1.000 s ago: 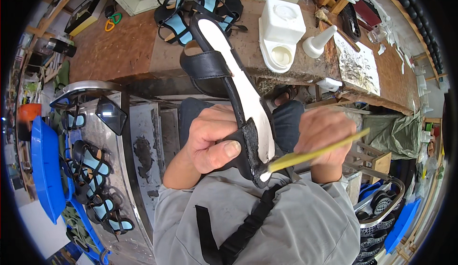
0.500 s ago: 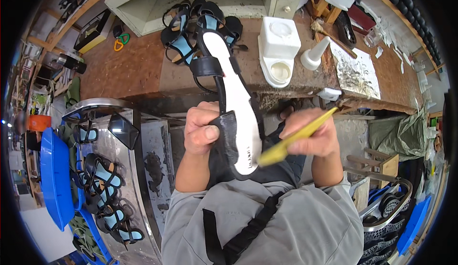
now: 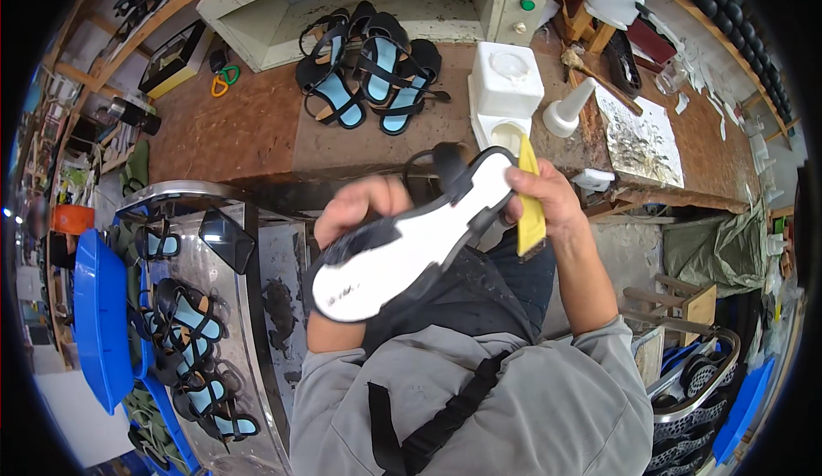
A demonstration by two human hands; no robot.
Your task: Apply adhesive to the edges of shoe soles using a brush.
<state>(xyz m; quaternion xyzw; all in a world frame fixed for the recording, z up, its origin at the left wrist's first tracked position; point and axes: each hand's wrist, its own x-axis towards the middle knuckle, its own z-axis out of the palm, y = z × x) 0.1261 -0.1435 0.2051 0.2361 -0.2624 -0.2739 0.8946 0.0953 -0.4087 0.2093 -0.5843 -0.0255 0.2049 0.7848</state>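
Observation:
A black strappy sandal (image 3: 402, 249) with a white sole face lies aslant in front of my body, its wide end at lower left and its narrow end at upper right. My right hand (image 3: 552, 195) is closed round a flat yellow tool (image 3: 531, 211) with a dark lower end, its thumb pressing on the sandal's narrow end. Behind the sandal's wide part, my left hand (image 3: 364, 206) is raised with bent fingers. Motion smears it, and whether it grips a strap I cannot tell.
On the brown bench (image 3: 231, 133) sit several black sandals with blue insoles (image 3: 377, 69), a white container (image 3: 507, 82), a white cone-shaped bottle (image 3: 568, 108) and scissors (image 3: 224, 80). More sandals (image 3: 197, 313) and a dark phone-like slab (image 3: 227, 238) lie on a metal cart at left.
The sandal has swung from nearly upright to a slant, its narrow end now in my right hand. The yellow tool has left the sole's wide end. My left hand has shifted its hold.

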